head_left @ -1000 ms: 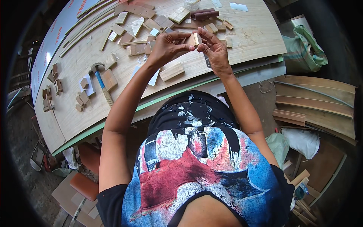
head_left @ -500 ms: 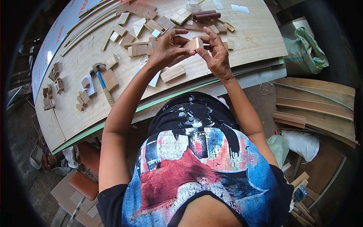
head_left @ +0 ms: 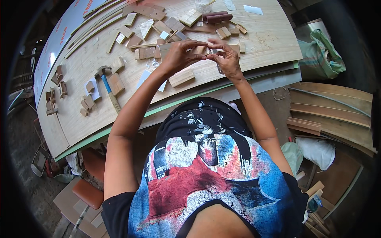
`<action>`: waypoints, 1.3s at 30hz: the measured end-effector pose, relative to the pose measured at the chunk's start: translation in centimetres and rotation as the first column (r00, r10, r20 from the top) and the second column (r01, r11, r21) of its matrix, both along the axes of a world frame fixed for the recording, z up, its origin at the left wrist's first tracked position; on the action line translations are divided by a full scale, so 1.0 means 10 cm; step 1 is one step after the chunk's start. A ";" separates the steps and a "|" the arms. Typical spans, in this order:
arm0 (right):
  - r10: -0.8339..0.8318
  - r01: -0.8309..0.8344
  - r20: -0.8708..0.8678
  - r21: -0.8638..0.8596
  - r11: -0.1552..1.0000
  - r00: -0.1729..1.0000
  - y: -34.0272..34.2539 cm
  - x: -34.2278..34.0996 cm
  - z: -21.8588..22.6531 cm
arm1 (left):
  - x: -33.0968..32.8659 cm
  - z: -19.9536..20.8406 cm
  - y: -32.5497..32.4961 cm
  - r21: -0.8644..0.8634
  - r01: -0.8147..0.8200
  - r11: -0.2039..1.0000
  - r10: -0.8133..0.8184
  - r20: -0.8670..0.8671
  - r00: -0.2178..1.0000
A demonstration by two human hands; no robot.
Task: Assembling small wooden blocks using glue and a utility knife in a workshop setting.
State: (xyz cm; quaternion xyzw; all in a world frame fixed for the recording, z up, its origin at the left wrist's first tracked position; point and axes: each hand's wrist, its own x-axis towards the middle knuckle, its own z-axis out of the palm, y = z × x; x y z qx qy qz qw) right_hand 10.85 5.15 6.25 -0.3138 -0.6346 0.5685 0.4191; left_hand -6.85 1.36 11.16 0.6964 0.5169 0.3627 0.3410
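Over the worktable (head_left: pixel 137 95) both hands are raised and meet around a small pale wood block (head_left: pixel 201 50), which the fingers partly cover. My left hand (head_left: pixel 181 56) grips its left side, thumb and fingers curled round it. From the other side my right hand (head_left: pixel 227 61) closes thumb and fingertips on the block's right end. Just below the hands lies a larger pale wood block (head_left: pixel 181 77). A claw hammer (head_left: pixel 105 83) with a blue and wooden handle rests farther left, beside a flat wood piece (head_left: pixel 116 83).
Many wood offcuts (head_left: pixel 160 27) cover the table's far middle. Small brown block pieces (head_left: pixel 50 104) stand at the left, and long strips (head_left: pixel 95 29) lie at the far left. Brown tubes (head_left: pixel 217 17) lie at the back. A green sack (head_left: pixel 325 55) stands beyond the right edge.
The wood block has turned between my fingers, and its light end face shows less. My right fingers have drawn in toward my left hand. Things on the table have stayed put.
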 end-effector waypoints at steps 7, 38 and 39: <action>-0.098 0.074 0.306 0.091 0.993 0.947 -0.01 0.02 -0.13 | 0.08 -0.54 0.07 0.063 -0.093 0.994 0.108 -0.316 0.942; -0.185 -0.117 0.767 0.321 0.940 0.614 0.15 -0.09 -0.42 | 0.04 -0.92 -0.28 0.229 -0.284 0.931 0.360 -0.458 0.813; -0.186 -0.118 0.766 0.323 0.939 0.615 0.16 -0.07 -0.43 | 0.03 -0.91 -0.29 0.236 -0.289 0.928 0.370 -0.470 0.802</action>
